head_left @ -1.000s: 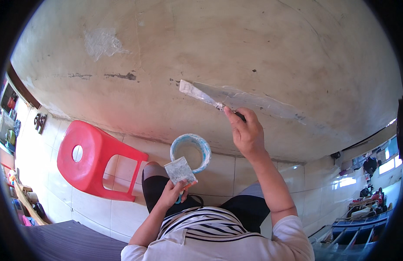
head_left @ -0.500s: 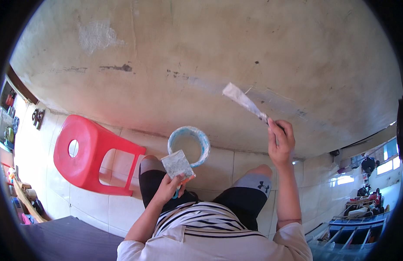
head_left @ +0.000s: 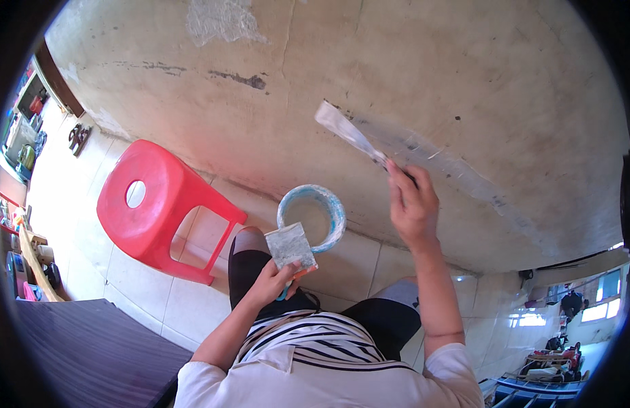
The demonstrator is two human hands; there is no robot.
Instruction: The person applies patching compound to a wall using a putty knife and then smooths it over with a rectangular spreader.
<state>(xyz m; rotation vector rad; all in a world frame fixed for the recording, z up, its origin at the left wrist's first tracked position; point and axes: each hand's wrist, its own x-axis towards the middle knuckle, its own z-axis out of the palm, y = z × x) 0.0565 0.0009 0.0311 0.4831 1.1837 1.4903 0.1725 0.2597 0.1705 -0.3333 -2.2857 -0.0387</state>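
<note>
Since the earlier frames your right hand [head_left: 411, 204] has swept the putty knife [head_left: 349, 132] along the wall [head_left: 423, 75] and now brings it back toward the middle of the fresh smear [head_left: 457, 170]. Your fingers close around its handle, and the blade lies angled against the plaster, presumably so it spreads thinly. Your left hand [head_left: 275, 280] grips a small square trowel [head_left: 290, 246] flat over your knee, beside the blue-rimmed bucket [head_left: 312, 216]. A red stool [head_left: 155, 211] stands to your left.
</note>
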